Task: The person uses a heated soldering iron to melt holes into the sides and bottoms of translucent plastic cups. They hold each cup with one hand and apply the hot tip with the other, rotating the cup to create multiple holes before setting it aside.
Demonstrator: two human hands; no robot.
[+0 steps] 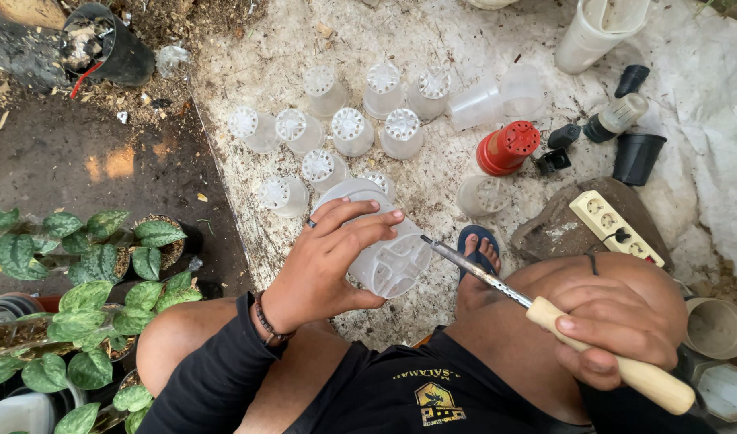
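**A:** While the left hand (324, 261) wraps round the clear plastic pot (388, 253), its slotted base is tipped toward the right side. Fingers curl over the wall, thumb underneath, closed firmly on it. Reads as holding the base square to the tool.

**B:** And the right hand (622, 321)?

**A:** Fisted tight on the pale wooden handle of a thin metal rod tool (545, 309). Rod tip sits at the pot's base edge, touching or just short of it; can't tell which. Pot is held in the air above the knees, over the dirty white ground sheet (433, 40).

**B:** Other pots?

**A:** Cluster of small clear plastic pots (352, 128) stands upside down on the sheet, bases up, packed close. Likely parked that way so the bases stay reachable. One red plastic pot (507, 147) lies on its side just right of them, small black plastic pots (638, 157) further right.

**B:** Any packaging or labels?

**A:** Little. A cream power strip (617, 227) rests on a flat stone, one black plug in it. The black shirt carries a yellow shield-shaped emblem on the chest. A tall white plastic jug (597, 32) sits top right, no label visible. Green spotted-leaf plants (87, 265) stand in pots off the sheet, on the left.
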